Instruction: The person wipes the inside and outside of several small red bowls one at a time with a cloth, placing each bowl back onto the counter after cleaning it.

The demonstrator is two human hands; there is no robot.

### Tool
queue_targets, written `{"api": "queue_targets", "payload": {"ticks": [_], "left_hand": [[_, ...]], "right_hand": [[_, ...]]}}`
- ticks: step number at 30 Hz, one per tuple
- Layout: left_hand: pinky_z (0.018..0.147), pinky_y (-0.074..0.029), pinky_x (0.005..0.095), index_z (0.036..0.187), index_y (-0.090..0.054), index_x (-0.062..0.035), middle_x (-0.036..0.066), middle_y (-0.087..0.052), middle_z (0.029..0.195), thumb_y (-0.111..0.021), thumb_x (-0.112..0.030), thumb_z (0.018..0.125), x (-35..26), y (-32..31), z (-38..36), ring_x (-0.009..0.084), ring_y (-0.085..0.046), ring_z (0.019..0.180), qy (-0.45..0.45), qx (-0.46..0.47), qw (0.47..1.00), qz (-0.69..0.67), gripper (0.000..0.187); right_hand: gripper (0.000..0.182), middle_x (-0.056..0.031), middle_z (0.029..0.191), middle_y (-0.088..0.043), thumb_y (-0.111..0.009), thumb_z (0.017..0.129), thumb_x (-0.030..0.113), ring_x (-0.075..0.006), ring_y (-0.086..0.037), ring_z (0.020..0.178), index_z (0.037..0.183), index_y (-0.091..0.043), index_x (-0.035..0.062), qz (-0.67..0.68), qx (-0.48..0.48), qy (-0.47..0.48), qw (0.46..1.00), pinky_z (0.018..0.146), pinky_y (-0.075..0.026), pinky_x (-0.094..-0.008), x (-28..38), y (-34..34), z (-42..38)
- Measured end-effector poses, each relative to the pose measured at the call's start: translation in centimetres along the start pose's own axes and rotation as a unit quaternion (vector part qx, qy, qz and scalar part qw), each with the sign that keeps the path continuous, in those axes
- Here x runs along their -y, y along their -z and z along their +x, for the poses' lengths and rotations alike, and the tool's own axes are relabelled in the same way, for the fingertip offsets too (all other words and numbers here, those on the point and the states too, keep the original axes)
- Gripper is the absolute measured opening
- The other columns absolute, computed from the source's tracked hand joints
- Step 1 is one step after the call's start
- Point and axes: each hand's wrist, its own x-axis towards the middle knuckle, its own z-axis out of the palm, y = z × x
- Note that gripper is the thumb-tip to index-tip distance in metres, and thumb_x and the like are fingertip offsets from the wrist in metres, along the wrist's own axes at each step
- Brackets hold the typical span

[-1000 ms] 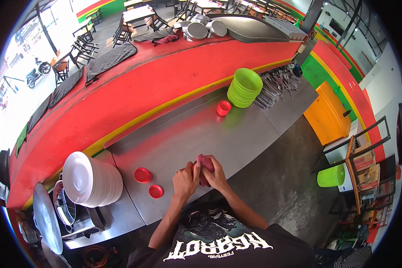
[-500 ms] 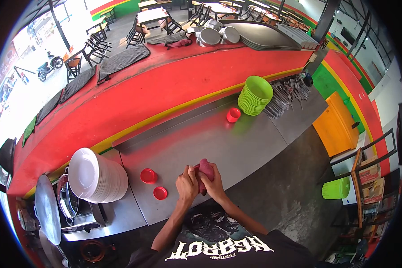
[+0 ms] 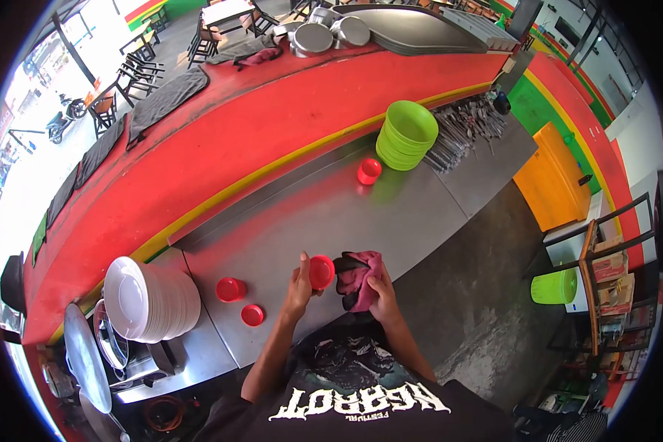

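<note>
My left hand (image 3: 298,289) grips a small red bowl (image 3: 321,272) by its side, with its opening turned up toward me. Just to the right, my right hand (image 3: 382,297) is closed on a crumpled pink and dark cloth (image 3: 359,280). The cloth is apart from the bowl by a narrow gap. On the steel counter (image 3: 287,221) to the left of my hands stand a red bowl (image 3: 230,289) and a smaller-looking red bowl (image 3: 253,315). Farther off, more red bowls (image 3: 369,171) sit beside a stack of green bowls (image 3: 407,135).
White plates (image 3: 151,300) are stacked at the left, near a large metal lid (image 3: 87,357). Cutlery (image 3: 465,132) lies spread at the counter's far right. A red ledge (image 3: 272,125) runs behind, carrying grey cloths (image 3: 168,103), metal pots (image 3: 311,38) and trays (image 3: 412,29).
My hands have moved apart. The red bowl, hidden within the cloth before, now shows in my left hand, and the cloth is in my right hand alone. The view has shifted slightly.
</note>
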Motion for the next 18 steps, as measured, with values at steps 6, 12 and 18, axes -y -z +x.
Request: {"api": "queue_targets", "payload": {"ticks": [6,12,18], "left_hand": [[0.048,-0.040,0.0297,0.080,-0.058,-0.0024,0.005,-0.055,0.058,-0.026,-0.056,0.105,0.1,-3.9,3.0,0.0120,-0.050,0.050,-0.068,0.049,0.987,0.139,0.067],[0.046,-0.039,0.0288,0.093,-0.056,-0.0024,0.004,-0.053,0.059,-0.032,-0.042,0.108,0.6,-8.0,7.4,0.0098,-0.048,0.049,-0.143,-0.019,0.972,0.185,0.049],[0.054,-0.044,0.0364,0.107,-0.056,-0.0011,0.013,-0.058,0.069,-0.036,-0.038,0.108,-0.7,-12.1,13.4,0.0221,-0.057,0.057,-0.108,-0.031,0.978,0.174,0.042]], "right_hand": [[0.052,-0.0027,0.105,-0.060,-0.071,0.088,0.016,-0.0101,-0.059,0.091,0.134,-0.049,0.0052,-0.200,-0.033,-0.046,0.978,0.082,-0.049,-0.0266,2.8,4.0,2.2],[0.053,-0.0014,0.108,-0.059,-0.072,0.087,0.016,-0.0092,-0.057,0.094,0.135,-0.053,0.0078,-0.258,0.007,-0.089,0.962,0.087,-0.047,-0.0253,6.9,6.6,6.7],[0.067,-0.0047,0.120,-0.059,-0.074,0.086,0.016,-0.0116,-0.058,0.103,0.146,-0.045,0.0066,-0.302,0.097,-0.153,0.936,0.093,-0.046,-0.0279,11.2,9.9,12.0]]}}
